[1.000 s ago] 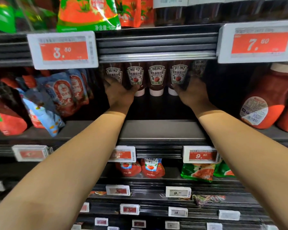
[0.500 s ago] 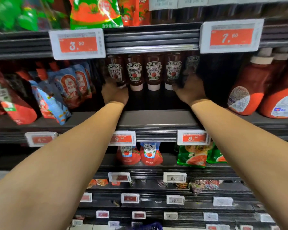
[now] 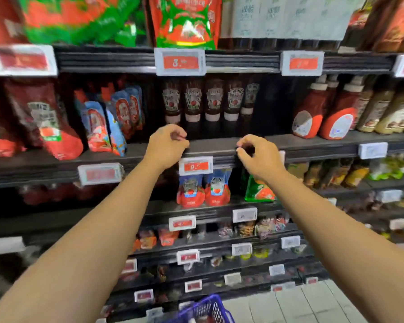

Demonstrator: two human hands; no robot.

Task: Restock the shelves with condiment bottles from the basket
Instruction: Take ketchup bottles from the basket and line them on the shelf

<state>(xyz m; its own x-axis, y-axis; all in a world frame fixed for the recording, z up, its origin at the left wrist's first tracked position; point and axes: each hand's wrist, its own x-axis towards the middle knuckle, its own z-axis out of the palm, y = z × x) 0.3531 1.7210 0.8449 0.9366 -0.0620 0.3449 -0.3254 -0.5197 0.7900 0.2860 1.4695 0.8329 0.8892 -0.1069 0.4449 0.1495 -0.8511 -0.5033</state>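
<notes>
Nearest, at the bottom edge of the view, the rim of a blue basket (image 3: 203, 308) shows on the floor in front of the shelving; its contents cannot be made out, so whether more stock waits there cannot be told. Both forearms reach forward from the near corners toward the middle shelf (image 3: 313, 139). The left hand (image 3: 167, 145) hovers just in front of the shelf edge, fingers loosely curled and holding nothing. The right hand (image 3: 258, 155) is level with it, a little to the right, thumb and fingers bent toward each other with nothing visible between them; it partly covers the shelf's front rail. Neither hand touches a bottle. Beyond the hands, set back on the shelf, a row of Heinz ketchup bottles (image 3: 214, 100) stands cap down, labels facing outward and sides close together, presumably so the brand reads from the aisle and the row uses the width well. A dark gap lies to the right of the row, before the larger red squeeze bottles (image 3: 325, 113), and bare shelf lies in front; further bottles would likely go there. To the left stand blue and red pouches (image 3: 112, 122). A red price tag (image 3: 195, 165) sits on the rail between the two hands. Judged from this, one placement is finished and the next pick would be from the basket.
</notes>
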